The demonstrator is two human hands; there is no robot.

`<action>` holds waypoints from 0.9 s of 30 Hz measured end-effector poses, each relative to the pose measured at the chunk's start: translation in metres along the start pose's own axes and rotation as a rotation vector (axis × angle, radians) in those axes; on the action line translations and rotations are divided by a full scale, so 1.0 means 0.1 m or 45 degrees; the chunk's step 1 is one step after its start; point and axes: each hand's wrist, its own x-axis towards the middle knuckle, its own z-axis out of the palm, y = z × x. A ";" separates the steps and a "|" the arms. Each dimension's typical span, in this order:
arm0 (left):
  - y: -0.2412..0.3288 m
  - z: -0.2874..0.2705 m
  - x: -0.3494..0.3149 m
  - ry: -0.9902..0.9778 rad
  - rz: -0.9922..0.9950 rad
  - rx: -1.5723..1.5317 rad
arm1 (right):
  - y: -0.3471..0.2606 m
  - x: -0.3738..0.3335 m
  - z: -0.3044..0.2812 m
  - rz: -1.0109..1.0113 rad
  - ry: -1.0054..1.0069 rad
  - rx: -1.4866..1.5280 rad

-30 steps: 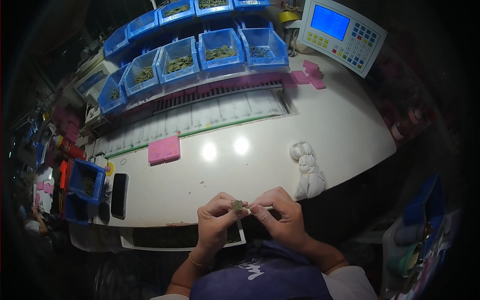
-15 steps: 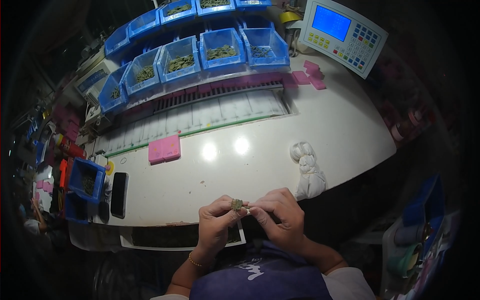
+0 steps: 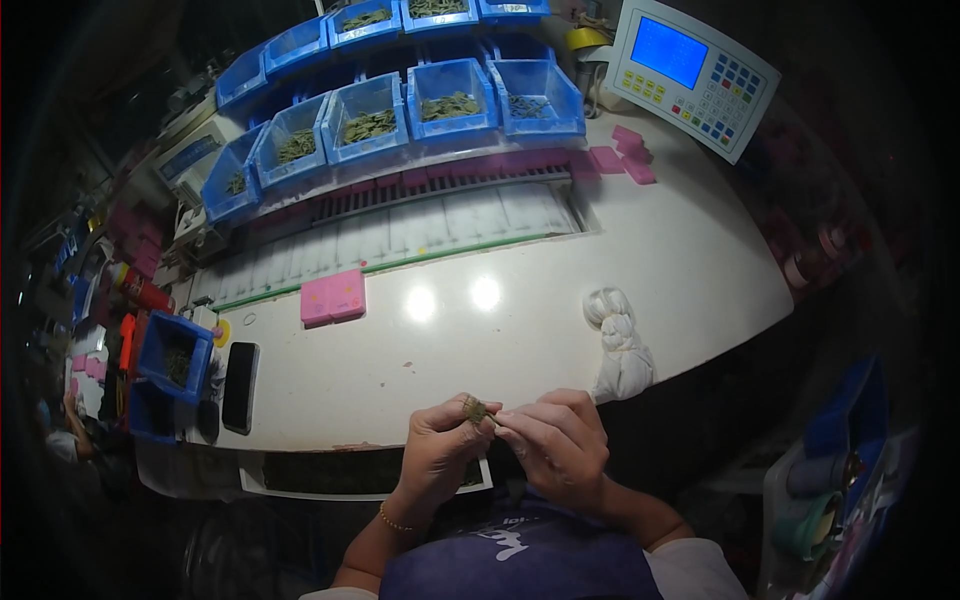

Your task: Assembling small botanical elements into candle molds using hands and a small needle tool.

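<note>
Over the front edge of the table, my left hand [image 3: 436, 445] pinches a small greenish cluster [image 3: 474, 409] of thin pieces between thumb and fingers. My right hand [image 3: 558, 445] meets it from the right, its thumb and fingertips closed on the thin end of the same cluster. What the pieces are is too small to tell. Both hands look dusted with pale powder. Beneath them sits a white-edged tray or drawer [image 3: 372, 496] with a dark inside, partly hidden by my left forearm.
A knotted white cloth bag [image 3: 625, 365] lies to the right. Pink blocks [image 3: 333, 298] and a phone [image 3: 240, 387] rest on the white table [image 3: 520, 330]. Blue bins [image 3: 365, 145] of small green pieces line the back; a keypad box with a blue screen [image 3: 690, 80] stands far right.
My right hand's fingers have curled in further around the cluster's end, and the cluster has tilted slightly. My left hand keeps its pinch. The whole view has shifted a little.
</note>
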 end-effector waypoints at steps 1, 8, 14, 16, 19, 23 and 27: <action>0.00 0.00 0.00 -0.020 -0.024 -0.032 | 0.00 0.00 0.00 -0.002 -0.001 0.003; 0.01 0.01 -0.01 -0.016 -0.055 -0.074 | -0.02 0.01 -0.02 -0.004 -0.011 0.007; 0.01 0.02 -0.01 0.008 -0.065 -0.081 | 0.00 -0.01 -0.01 -0.009 -0.016 0.002; 0.00 0.02 -0.01 0.025 -0.084 -0.087 | 0.00 -0.01 -0.01 -0.011 -0.015 -0.001; 0.00 0.02 -0.01 0.021 -0.085 -0.088 | 0.00 -0.01 0.00 -0.016 -0.001 -0.006; -0.01 0.00 0.00 0.014 -0.077 -0.097 | 0.01 -0.01 0.02 -0.021 -0.006 -0.003; -0.02 0.01 0.00 0.028 -0.052 -0.087 | 0.01 0.00 0.03 0.017 0.004 0.009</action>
